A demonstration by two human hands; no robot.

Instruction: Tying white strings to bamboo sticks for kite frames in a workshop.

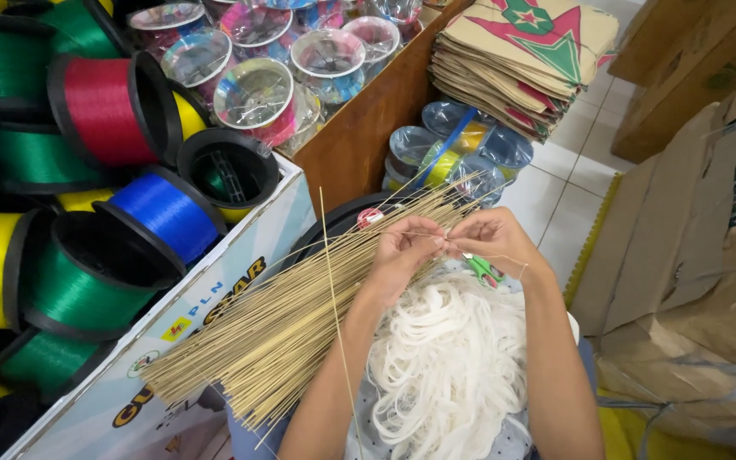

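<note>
— What's in your lap, nearest you?

— A heap of white string [449, 366], kept just under my grip so it feeds up easily.

— And your hands?

— My left hand [404, 251] and right hand [491, 241] meet, fingertips pressed together, pinching a thin bamboo stick [334, 298]; green scissors [483, 270] hang under the right.

— Beyond them?

— A bundle of bamboo sticks [300, 315] fans left; thread spools [112, 111] lie farther left, folded paper kites [521, 60] ahead.
</note>
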